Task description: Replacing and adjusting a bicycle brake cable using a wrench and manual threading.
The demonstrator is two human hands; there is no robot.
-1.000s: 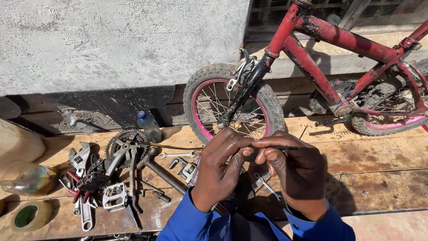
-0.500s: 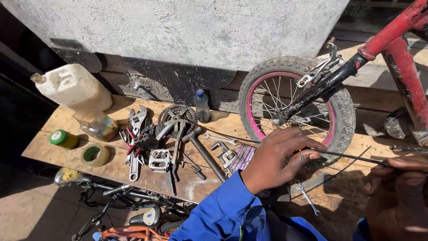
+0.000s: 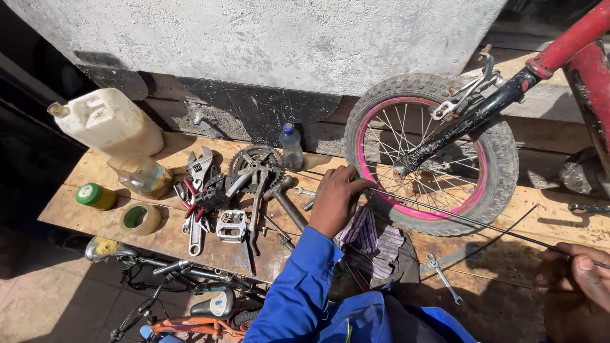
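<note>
A thin dark cable (image 3: 470, 222) stretches between my two hands across the wooden board (image 3: 82, 209). My left hand (image 3: 335, 198), in a blue sleeve, pinches one end of it beside the small bicycle wheel (image 3: 502, 159) with its pink rim. My right hand (image 3: 579, 274) grips the other end at the lower right edge, partly cut off by the frame. The wheel sits in a black fork (image 3: 473, 117) under a red bicycle frame (image 3: 572, 41).
Left of my hand lie a chainring with crank (image 3: 254, 164), a pedal (image 3: 230, 225), wrenches (image 3: 198, 168), a plastic bottle (image 3: 291, 146), a white jerrycan (image 3: 108, 124), a tape roll (image 3: 141, 219) and a green-lidded tin (image 3: 95, 195). A striped cloth (image 3: 375, 238) and spanner (image 3: 443, 278) lie nearer; another small bike (image 3: 210, 305) stands below.
My hands, together at first, have drawn apart along the cable: the left reached towards the wheel, the right dropped to the lower right. The view swung left over the tools.
</note>
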